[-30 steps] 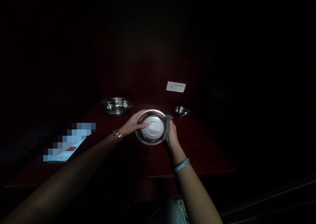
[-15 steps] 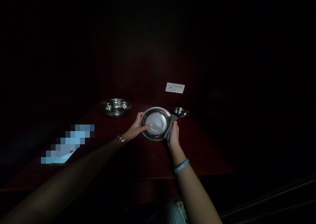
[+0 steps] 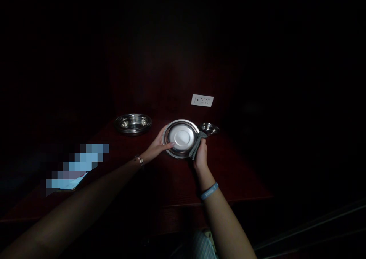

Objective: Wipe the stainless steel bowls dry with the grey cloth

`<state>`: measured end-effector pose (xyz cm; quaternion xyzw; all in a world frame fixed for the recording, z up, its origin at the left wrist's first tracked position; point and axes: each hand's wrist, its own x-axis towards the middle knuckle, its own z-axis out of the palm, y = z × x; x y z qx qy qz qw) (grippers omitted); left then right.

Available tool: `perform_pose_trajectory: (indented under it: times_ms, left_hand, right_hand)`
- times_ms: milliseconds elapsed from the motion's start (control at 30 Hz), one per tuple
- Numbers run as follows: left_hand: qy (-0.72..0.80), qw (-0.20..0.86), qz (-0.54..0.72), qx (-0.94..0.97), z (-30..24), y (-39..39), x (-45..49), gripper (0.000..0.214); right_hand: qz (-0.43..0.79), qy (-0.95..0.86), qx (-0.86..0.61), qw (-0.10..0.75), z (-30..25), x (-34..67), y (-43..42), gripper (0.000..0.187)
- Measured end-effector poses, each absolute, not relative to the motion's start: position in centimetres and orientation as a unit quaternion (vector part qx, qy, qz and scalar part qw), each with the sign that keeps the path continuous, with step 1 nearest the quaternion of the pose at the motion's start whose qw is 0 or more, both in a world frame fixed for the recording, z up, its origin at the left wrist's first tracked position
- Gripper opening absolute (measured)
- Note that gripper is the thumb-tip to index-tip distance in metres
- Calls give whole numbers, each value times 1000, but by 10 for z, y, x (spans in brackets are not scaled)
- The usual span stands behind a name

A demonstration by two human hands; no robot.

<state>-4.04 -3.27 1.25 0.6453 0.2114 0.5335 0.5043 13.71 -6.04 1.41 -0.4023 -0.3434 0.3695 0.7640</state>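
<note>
A shiny round metal plate (image 3: 183,137) is held above the dark red table, its hollow side tilted toward me. My left hand (image 3: 158,144) grips its left edge, the thumb lying over the inner face and the other fingers behind. At the right rim, my right hand (image 3: 201,153) is closed around a grey cloth (image 3: 196,146), which is folded over the plate's edge. Some of the right fingers are hidden behind the cloth and plate.
Stacked metal plates (image 3: 133,124) stand at the back left of the table (image 3: 228,179). A smaller metal bowl (image 3: 210,128) sits behind my right hand. On the wall is a white socket panel (image 3: 202,100). A bright, pixelated flat device (image 3: 77,171) lies at the left.
The plate has risen slightly and tilted a little more toward me. Both hands keep their hold, with the cloth still at the right rim.
</note>
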Motion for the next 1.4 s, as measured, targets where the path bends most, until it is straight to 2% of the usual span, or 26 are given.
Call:
perform_pose_trajectory:
  times_ms: [467, 733, 933, 1067, 1233, 1400]
  left_hand:
    - [176, 497, 450, 720, 20, -21, -61, 107]
    - [179, 506, 452, 713, 22, -26, -61, 109]
    - [218, 554, 488, 639, 12, -27, -47, 91]
    - [233, 612, 463, 597, 8, -32, -41, 89]
    - [253, 632, 461, 569, 10, -45, -37, 91]
    - [266, 636, 479, 543, 15, -47, -38, 76]
  right_hand:
    - [429, -307, -399, 750, 12, 138, -62, 34]
    - [424, -302, -410, 749, 13, 139, -63, 31]
    - [389, -297, -406, 772, 15, 139, -63, 31]
    - [354, -308, -393, 791, 15, 140, -63, 28]
    - [381, -301, -373, 791, 14, 139, -59, 23]
    - [403, -299, -370, 782, 8, 139, -55, 23]
